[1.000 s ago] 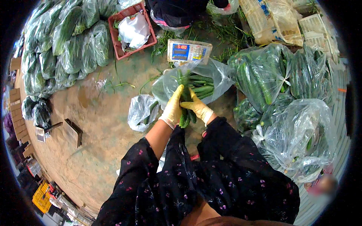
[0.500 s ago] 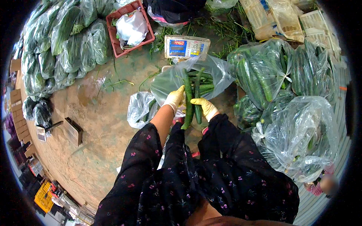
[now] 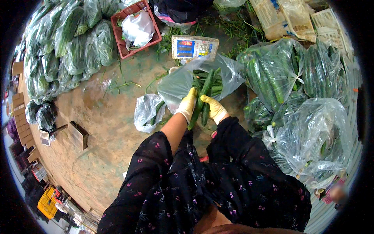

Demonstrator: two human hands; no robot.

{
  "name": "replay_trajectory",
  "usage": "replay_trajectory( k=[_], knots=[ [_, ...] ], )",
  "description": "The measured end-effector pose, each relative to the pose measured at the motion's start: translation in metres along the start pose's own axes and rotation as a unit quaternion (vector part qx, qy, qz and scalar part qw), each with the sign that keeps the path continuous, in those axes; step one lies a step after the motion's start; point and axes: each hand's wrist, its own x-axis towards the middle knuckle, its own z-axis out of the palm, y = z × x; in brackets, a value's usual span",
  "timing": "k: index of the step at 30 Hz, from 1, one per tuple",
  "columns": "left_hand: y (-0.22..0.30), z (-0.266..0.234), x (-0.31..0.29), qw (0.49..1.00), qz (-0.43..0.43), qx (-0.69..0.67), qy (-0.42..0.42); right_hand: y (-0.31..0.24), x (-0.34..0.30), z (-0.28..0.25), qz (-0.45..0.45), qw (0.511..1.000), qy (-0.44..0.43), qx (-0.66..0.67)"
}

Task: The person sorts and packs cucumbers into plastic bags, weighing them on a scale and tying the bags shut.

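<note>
My left hand [image 3: 187, 104], in a pale yellow glove, is closed on a long green cucumber [image 3: 196, 113] that slants up toward the right. A second cucumber [image 3: 205, 114] lies beside it, gripped by my gloved right hand [image 3: 214, 110], thumb across it. The upper ends of both reach over the mouth of a large clear plastic bag [image 3: 171, 90]. Several more cucumbers [image 3: 218, 89] lie inside that bag, partly hidden by the held ones. Just behind stands a digital scale [image 3: 210, 47] with a lit red display; its platform is mostly covered by the bag.
Filled clear bags of cucumbers [image 3: 265, 74] crowd the right side. Bagged green vegetables [image 3: 74, 50] are heaped at the far left, beside a red crate [image 3: 156, 37]. A small clear bag [image 3: 143, 117] sits left of my hands. Loose green stems [image 3: 233, 29] litter the floor behind the scale.
The cucumbers in my hands have shifted up and now slant rightward over the bag. My left hand has moved slightly right. The scale's displayed reading differs.
</note>
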Motion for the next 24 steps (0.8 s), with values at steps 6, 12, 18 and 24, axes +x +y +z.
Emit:
replay_trajectory(
  k=[6, 12, 18, 24],
  knots=[
    [0.017, -0.035, 0.014, 0.985, 0.047, -0.118, -0.116, 0.004, -0.020, 0.012, -0.020, 1.000, -0.012, -0.006],
    [0.083, -0.060, -0.049, 0.971, 0.142, -0.064, -0.180, -0.004, 0.008, -0.036, -0.001, 0.989, 0.128, 0.073],
    [0.056, -0.080, -0.089, 0.959, 0.088, 0.006, -0.269, -0.007, 0.067, -0.024, -0.114, 0.950, 0.251, 0.149],
    [0.064, -0.060, -0.107, 0.948, 0.197, 0.007, -0.250, -0.014, 0.052, -0.019, -0.015, 0.925, 0.317, -0.211]
  ],
)
